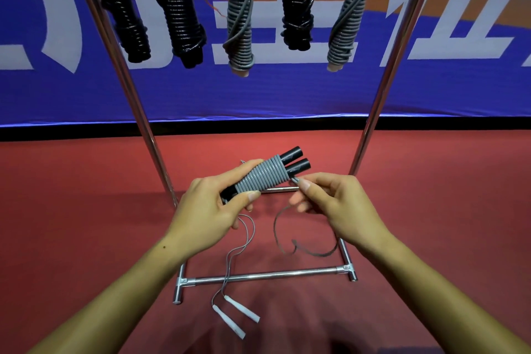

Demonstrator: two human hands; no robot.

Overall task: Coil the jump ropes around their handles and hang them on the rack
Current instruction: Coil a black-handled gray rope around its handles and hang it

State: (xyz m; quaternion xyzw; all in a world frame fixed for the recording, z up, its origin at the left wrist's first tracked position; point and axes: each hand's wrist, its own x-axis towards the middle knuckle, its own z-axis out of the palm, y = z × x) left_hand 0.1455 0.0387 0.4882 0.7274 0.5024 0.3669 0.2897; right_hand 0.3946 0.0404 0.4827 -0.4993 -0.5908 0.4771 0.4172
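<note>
My left hand (211, 204) grips a pair of black jump rope handles (293, 162) with grey rope (263, 177) coiled tightly around them. My right hand (334, 198) pinches the free end of that grey rope just below the coil's far end. A slack loop of the rope (290, 241) hangs down from my right hand, blurred. Another jump rope with white handles (234, 315) lies on the red floor below my hands, its thin grey cord (238, 250) running up under my left hand.
Several coiled ropes hang from the metal rack above: black ones (184, 8) and grey ones (240, 23). The rack's poles (138, 112) (382, 95) rise on both sides, and its base bar (267, 275) lies on the red floor (86, 195). A blue banner (258, 89) stands behind.
</note>
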